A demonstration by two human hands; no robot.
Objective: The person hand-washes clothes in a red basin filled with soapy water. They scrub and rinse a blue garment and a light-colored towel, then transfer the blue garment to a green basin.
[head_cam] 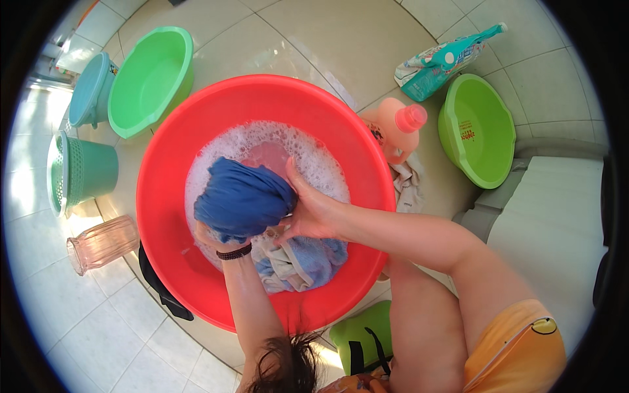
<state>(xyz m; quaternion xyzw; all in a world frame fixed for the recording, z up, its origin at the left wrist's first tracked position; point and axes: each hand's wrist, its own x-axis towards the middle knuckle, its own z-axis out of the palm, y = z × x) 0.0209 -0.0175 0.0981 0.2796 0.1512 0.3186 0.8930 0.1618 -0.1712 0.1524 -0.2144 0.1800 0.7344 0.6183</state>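
Observation:
Bunched over my left hand (209, 237) is a wet dark blue cloth (245, 196), and that hand grips it from below, its fingers mostly hidden. A dark beaded bracelet (234, 253) circles my left wrist. My right hand (312, 209) is spread beside the cloth's right end, thumb up and fingers apart, close against the fabric. Both hands are over a large red basin (255, 91) holding foamy water (319, 172). Below my right hand, a light blue and cream cloth (304, 263) lies partly in the suds.
Right of the basin stand a pink detergent bottle (395, 130), a beige cloth (408, 186), a teal detergent bag (442, 61) and a green basin (479, 132). On the left are another green basin (152, 81), a blue bucket (91, 91), a green basket (88, 169) and a pink ribbed vase (105, 243).

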